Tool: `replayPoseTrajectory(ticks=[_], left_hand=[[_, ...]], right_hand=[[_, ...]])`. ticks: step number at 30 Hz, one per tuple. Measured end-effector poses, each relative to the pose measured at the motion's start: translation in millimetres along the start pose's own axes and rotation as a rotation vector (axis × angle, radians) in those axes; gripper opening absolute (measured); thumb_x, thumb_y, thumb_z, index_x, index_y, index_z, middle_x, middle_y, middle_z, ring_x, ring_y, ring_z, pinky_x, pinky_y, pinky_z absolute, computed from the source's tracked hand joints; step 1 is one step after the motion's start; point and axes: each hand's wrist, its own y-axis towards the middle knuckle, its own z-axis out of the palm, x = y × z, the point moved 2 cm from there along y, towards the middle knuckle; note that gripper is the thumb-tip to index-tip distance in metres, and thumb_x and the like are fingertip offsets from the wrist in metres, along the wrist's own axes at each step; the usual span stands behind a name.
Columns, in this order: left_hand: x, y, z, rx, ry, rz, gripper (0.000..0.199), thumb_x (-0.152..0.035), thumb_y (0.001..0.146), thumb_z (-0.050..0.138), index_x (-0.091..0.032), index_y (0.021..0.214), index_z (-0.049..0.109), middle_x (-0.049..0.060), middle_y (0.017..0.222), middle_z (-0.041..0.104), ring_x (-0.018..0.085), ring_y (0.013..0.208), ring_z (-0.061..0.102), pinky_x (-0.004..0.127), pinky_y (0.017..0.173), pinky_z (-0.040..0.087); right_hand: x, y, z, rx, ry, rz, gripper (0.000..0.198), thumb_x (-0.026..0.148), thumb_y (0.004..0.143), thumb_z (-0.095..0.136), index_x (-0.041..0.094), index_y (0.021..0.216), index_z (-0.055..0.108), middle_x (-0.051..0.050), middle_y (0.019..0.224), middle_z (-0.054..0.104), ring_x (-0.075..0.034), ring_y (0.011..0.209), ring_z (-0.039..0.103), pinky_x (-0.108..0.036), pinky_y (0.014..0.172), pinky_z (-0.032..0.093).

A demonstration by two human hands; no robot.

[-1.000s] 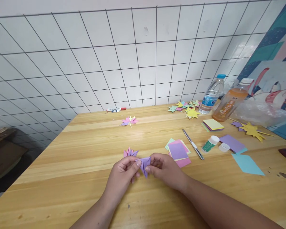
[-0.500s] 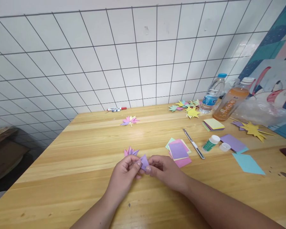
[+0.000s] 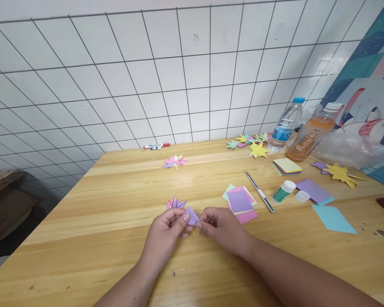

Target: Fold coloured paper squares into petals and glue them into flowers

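Note:
A small folded piece of purple paper (image 3: 192, 216) is held above the table between both hands. My left hand (image 3: 169, 226) pinches its left side, thumb on top. At its lower right corner, the thumb and fingertips of my right hand (image 3: 222, 228) are closed on the paper. Just behind my left hand lies a pink and purple folded paper leaf (image 3: 176, 202), partly covered by the fingers. To the right of the paper sits a stack of coloured squares, a purple sheet (image 3: 240, 201) on top.
Right of the stack lie a utility knife (image 3: 260, 192), an uncapped glue stick (image 3: 283, 192) and its cap (image 3: 302, 196). Behind them stand a water bottle (image 3: 283, 128) and an orange drink bottle (image 3: 312, 134). Folded paper leaves (image 3: 257, 150) and markers (image 3: 156, 146) lie near the tiled wall.
The purple paper has turned in my fingers, its tip now leaning left. My right fingertips have shifted onto its lower right corner. Everything else on the table stays put.

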Motion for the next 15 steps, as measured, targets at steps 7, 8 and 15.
replayPoseTrajectory(ticks=[7, 8, 15], left_hand=[[1.6, 3.3, -6.1, -0.041, -0.134, -0.054, 0.029, -0.038, 0.065, 0.075, -0.014, 0.079, 0.068, 0.007, 0.075, 0.071, 0.017, 0.069, 0.067, 0.025, 0.062, 0.053], [1.5, 3.1, -5.9, -0.038, -0.143, -0.061, 0.029, -0.037, 0.065, 0.075, -0.014, 0.08, 0.068, 0.007, 0.074, 0.071, 0.018, 0.07, 0.067, 0.025, 0.063, 0.053], [6.8, -0.6, 5.2, 0.178, -0.014, -0.056, 0.026, -0.039, 0.068, 0.073, -0.015, 0.078, 0.069, 0.005, 0.071, 0.071, 0.015, 0.065, 0.066, 0.022, 0.06, 0.05]], right_hand=[[6.4, 0.8, -9.0, -0.066, -0.076, -0.026, 0.019, 0.029, 0.08, 0.054, 0.018, 0.066, 0.06, 0.003, 0.058, 0.057, -0.01, 0.054, 0.048, -0.021, 0.051, 0.034], [7.5, 0.2, -10.2, -0.07, -0.086, -0.039, 0.018, 0.028, 0.08, 0.053, 0.018, 0.066, 0.06, 0.003, 0.058, 0.056, -0.01, 0.054, 0.047, -0.021, 0.051, 0.034], [10.0, -2.8, -7.1, -0.124, -0.044, -0.154, 0.019, 0.025, 0.075, 0.06, 0.021, 0.093, 0.063, -0.001, 0.08, 0.062, -0.012, 0.07, 0.055, -0.021, 0.059, 0.043]])
